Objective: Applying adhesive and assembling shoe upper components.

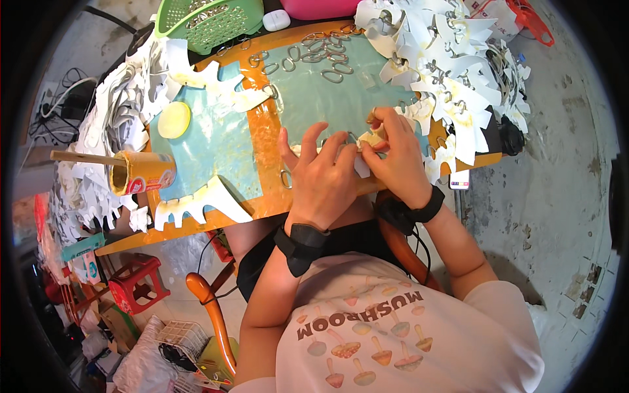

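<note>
Cream-white flat sheet piece (373, 138): likely light, bendy; take edges | right hand (401, 154): grip pinching it | left hand (323, 173): grip cannot tell

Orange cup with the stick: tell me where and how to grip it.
Grip the orange cup around its rounded wall, probably best with the left hand from the person's right: the wooden stick juts left out of its mouth, and white pieces crowd that side.

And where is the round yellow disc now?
In the head view, the round yellow disc lies on the left part of the table, just beyond the orange cup, right of the white pile.
</note>
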Tool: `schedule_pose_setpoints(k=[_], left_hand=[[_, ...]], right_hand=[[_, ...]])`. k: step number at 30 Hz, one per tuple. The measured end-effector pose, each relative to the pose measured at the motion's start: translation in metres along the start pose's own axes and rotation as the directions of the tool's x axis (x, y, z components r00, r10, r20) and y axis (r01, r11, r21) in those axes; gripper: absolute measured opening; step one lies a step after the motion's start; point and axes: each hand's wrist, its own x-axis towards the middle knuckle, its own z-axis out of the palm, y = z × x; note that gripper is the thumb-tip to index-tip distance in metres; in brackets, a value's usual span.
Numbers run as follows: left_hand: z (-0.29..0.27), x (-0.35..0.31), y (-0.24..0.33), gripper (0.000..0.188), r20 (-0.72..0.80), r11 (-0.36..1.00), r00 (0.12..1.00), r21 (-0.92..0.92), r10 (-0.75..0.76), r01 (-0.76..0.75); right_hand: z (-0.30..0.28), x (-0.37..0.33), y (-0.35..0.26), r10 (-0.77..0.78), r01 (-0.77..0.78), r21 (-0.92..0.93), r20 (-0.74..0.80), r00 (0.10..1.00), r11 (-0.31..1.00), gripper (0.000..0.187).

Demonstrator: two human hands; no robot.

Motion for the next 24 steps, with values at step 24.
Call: schedule_pose_setpoints(k=[24], left_hand=[[-0.002,0.011,-0.005,0.035,0.063,0.99,0.992,-0.091,-0.107,0.112]], right_hand=[[-0.001,-0.011,0.008,-0.16,0.158,0.052,0.037,0.986,0.986,0.024]])
